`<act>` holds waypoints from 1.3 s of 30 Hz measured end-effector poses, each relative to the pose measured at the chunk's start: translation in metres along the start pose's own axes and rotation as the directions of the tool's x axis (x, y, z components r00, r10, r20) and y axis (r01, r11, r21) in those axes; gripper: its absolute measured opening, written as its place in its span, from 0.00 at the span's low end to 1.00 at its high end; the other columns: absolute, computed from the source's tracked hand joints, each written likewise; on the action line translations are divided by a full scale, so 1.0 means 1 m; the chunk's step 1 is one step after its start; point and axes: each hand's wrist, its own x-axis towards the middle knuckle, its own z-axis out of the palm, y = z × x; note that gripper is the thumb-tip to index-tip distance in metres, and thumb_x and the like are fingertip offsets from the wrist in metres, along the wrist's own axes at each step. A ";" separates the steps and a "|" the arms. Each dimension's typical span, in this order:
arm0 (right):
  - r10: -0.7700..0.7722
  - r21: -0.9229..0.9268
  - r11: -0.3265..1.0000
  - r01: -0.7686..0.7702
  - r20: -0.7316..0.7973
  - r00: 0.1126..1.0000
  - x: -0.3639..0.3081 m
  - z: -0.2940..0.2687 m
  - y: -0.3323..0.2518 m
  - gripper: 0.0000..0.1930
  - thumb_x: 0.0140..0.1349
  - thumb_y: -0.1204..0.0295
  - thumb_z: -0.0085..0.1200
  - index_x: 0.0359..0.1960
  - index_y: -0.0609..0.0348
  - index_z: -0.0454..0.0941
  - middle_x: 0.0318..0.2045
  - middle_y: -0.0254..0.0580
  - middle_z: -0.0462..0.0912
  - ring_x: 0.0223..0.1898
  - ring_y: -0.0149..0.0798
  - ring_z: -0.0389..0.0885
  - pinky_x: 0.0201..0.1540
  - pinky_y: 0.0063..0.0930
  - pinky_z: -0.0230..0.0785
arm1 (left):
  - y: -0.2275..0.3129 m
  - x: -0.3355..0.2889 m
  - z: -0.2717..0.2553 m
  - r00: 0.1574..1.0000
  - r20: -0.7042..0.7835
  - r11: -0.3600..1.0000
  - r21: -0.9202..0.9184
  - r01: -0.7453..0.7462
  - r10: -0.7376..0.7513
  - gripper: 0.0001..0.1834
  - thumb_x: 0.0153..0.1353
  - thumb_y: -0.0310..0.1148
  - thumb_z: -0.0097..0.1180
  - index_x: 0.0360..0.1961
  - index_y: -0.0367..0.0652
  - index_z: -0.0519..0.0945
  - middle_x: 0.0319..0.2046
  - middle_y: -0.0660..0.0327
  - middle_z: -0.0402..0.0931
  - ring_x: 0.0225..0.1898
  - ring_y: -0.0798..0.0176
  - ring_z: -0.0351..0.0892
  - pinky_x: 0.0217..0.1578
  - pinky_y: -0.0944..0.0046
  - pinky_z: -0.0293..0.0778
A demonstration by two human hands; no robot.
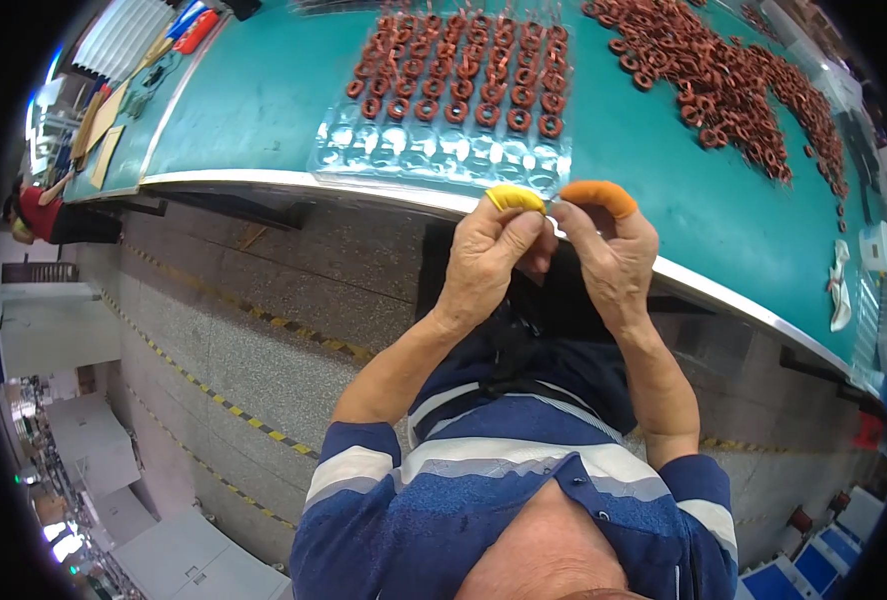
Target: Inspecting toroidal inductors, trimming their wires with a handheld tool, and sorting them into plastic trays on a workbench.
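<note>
My left hand, with a yellow finger cover on one finger, is closed in a pinch at the table's front edge. Close against it is my right hand, its fingers also pinched and one wearing an orange finger cover. Whatever lies between the fingertips is too small and hidden to make out. Just beyond the hands rests a clear plastic tray with round pockets. Rows of copper-red wound ring coils with wire ends fill its far part; the nearest pockets hold none.
A large heap of similar loose coils spreads over the green tabletop at right. White tape-like material and a white round container lie at the far right. Another person in red stands at far left. Yellow-black floor stripes run behind.
</note>
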 end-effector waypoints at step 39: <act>-0.579 -0.964 0.057 0.260 0.180 0.795 0.119 -0.242 -0.020 0.06 0.60 0.77 0.53 0.38 0.63 0.78 0.34 0.46 0.77 0.36 0.46 0.76 0.39 0.36 0.69 | 0.057 0.066 -0.026 0.934 0.094 0.722 0.609 -0.328 0.345 0.10 0.61 0.25 0.56 0.44 0.37 0.78 0.38 0.63 0.76 0.39 0.69 0.77 0.42 0.71 0.72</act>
